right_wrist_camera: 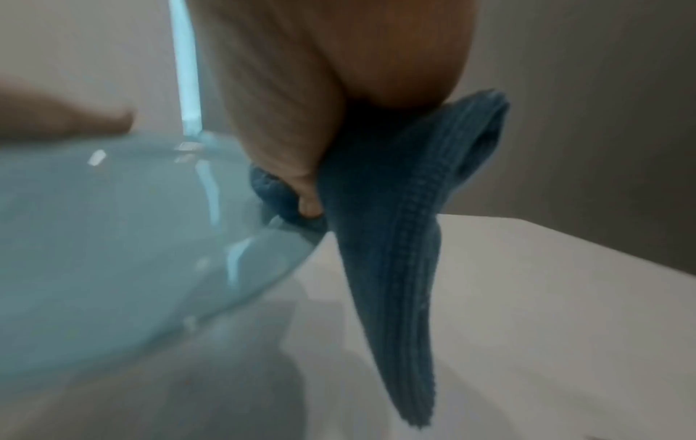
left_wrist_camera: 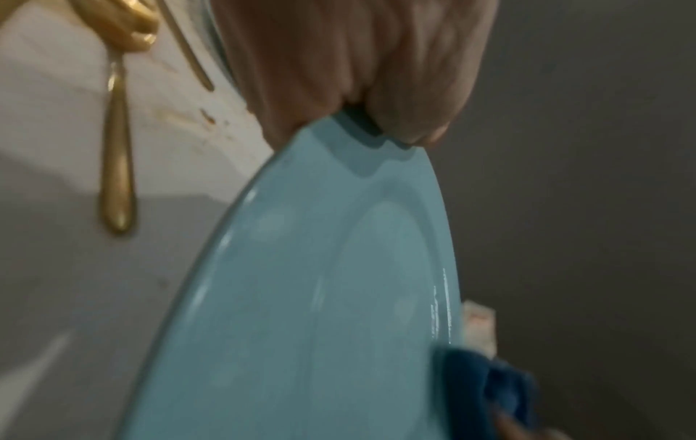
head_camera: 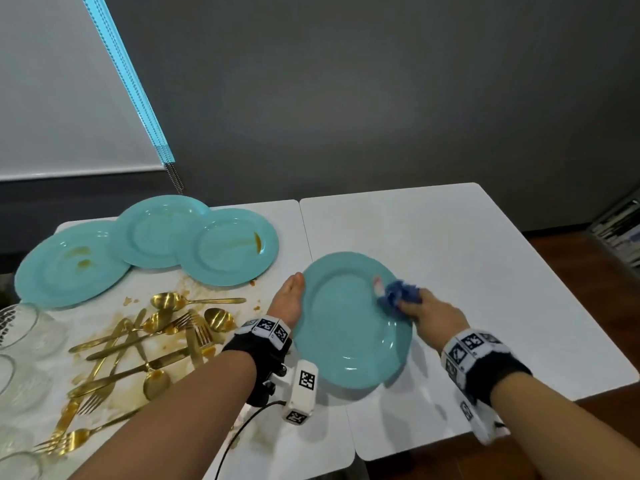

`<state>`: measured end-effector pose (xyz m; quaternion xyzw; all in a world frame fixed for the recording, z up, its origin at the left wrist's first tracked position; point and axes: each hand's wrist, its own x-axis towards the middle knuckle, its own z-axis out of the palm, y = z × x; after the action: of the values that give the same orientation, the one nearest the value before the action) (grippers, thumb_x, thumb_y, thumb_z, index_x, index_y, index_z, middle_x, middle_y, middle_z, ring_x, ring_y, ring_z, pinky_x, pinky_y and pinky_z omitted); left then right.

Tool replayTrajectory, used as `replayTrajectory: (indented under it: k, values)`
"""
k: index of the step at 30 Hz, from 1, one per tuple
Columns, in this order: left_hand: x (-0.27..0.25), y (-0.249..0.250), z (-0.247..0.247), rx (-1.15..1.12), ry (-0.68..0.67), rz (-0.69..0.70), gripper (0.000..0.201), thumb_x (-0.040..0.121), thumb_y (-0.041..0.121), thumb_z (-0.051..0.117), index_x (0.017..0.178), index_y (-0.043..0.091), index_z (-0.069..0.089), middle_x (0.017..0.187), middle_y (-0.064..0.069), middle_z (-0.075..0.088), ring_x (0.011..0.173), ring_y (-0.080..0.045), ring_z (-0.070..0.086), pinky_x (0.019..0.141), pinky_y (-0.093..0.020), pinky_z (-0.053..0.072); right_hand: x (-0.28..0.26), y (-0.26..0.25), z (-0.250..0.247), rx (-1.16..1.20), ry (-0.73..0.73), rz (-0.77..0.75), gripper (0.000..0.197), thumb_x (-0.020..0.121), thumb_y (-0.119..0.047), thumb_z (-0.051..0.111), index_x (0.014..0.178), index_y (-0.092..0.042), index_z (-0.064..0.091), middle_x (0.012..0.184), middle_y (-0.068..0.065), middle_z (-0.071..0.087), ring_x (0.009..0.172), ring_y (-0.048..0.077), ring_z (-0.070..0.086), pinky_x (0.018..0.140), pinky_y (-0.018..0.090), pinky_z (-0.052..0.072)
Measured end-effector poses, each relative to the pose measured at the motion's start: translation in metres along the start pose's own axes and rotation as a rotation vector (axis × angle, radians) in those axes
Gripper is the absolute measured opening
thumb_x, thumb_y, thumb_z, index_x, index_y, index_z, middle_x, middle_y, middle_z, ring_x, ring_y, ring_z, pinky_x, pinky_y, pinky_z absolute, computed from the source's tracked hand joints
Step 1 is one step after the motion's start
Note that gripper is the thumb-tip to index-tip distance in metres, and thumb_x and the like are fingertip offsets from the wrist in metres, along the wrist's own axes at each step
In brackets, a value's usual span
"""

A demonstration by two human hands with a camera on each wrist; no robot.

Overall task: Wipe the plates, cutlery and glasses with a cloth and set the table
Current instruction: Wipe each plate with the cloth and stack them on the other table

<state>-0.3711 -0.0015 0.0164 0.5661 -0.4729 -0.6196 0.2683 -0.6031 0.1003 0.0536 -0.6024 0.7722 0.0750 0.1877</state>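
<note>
A clean-looking turquoise plate is held tilted above the white table. My left hand grips its left rim, thumb on top; in the left wrist view the plate runs down from my left hand. My right hand holds a bunched blue cloth against the plate's right rim. The right wrist view shows my right hand pinching the cloth, whose tail hangs over the plate.
Three stained turquoise plates overlap at the back left. Several gold spoons, forks and knives lie in a smeared heap beside them. Clear glasses stand at the left edge. A seam joins two tabletops.
</note>
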Motion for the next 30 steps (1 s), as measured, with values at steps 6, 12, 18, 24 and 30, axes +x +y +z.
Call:
replayTrajectory:
  k: [6,12,18,24,30]
  values:
    - [-0.009,-0.022,0.030,0.123,0.021,-0.086,0.050,0.102,0.040,0.026,0.133,0.007,0.047,0.136,-0.014,0.050,0.124,-0.026,0.048,0.102,-0.030,0.034,0.025,-0.004,-0.028,0.243,0.215,0.095,0.040,0.097,-0.025,0.044,0.136,-0.033,0.047,0.122,0.015,0.048,0.110,0.033,0.051,0.093,0.033,0.042]
    - [0.000,-0.034,0.037,0.242,0.050,-0.170,0.059,0.100,0.046,0.025,0.132,0.002,0.046,0.136,-0.017,0.049,0.124,-0.029,0.048,0.099,-0.031,0.035,0.025,0.001,-0.029,0.345,0.209,0.115,0.045,0.096,-0.026,0.048,0.140,-0.033,0.042,0.123,0.017,0.049,0.117,0.032,0.047,0.097,0.029,0.036]
    - [0.005,-0.041,0.037,0.303,0.096,-0.209,0.050,0.093,0.047,0.049,0.118,0.004,0.054,0.121,-0.015,0.060,0.110,-0.030,0.056,0.086,-0.028,0.040,0.028,0.001,-0.021,0.372,0.131,0.145,0.047,0.097,-0.028,0.047,0.142,-0.031,0.038,0.126,0.017,0.051,0.121,0.032,0.046,0.098,0.028,0.034]
    - [0.007,-0.042,0.037,0.592,0.069,-0.195,0.044,0.087,0.036,0.058,0.118,0.006,0.048,0.115,-0.014,0.061,0.103,-0.032,0.060,0.081,-0.032,0.047,0.037,-0.010,-0.015,0.364,0.071,0.112,0.048,0.097,-0.031,0.047,0.143,-0.032,0.036,0.129,0.017,0.050,0.123,0.032,0.045,0.099,0.029,0.034]
    - [0.008,-0.046,0.036,0.781,0.033,-0.218,0.047,0.086,0.039,0.061,0.117,0.008,0.045,0.116,-0.011,0.059,0.104,-0.028,0.060,0.080,-0.033,0.049,0.046,-0.030,-0.013,0.354,0.028,0.063,0.048,0.097,-0.031,0.046,0.144,-0.032,0.035,0.133,0.015,0.048,0.125,0.031,0.044,0.101,0.029,0.034]
